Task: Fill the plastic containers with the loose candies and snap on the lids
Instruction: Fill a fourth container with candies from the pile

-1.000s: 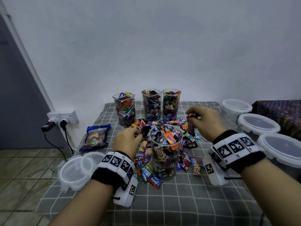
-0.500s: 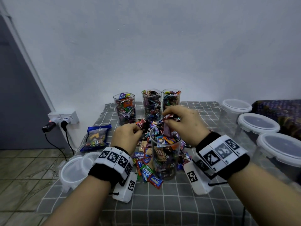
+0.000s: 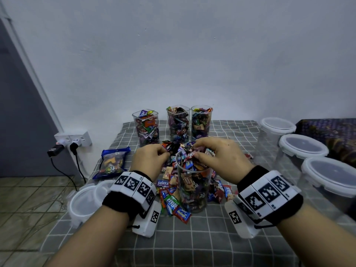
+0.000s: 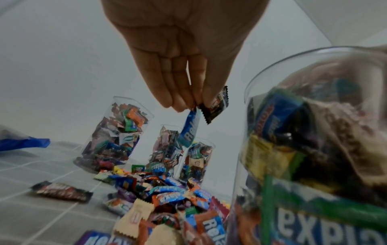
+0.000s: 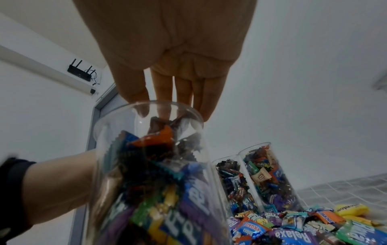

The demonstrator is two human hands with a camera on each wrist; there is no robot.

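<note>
The table (image 3: 221,245) has a grey checked cloth. A tall clear jar (image 3: 192,189) stands in the candy pile (image 3: 169,201), nearly full. The right hand (image 3: 219,157) reaches into its top, fingers around candy. The left hand (image 3: 150,158), just left of the jar, pinches two candies (image 4: 209,112).

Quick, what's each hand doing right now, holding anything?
Left hand: pinching two candies.
Right hand: fingertips at the mouth of the jar; whether they grip a candy cannot be told.
</note>
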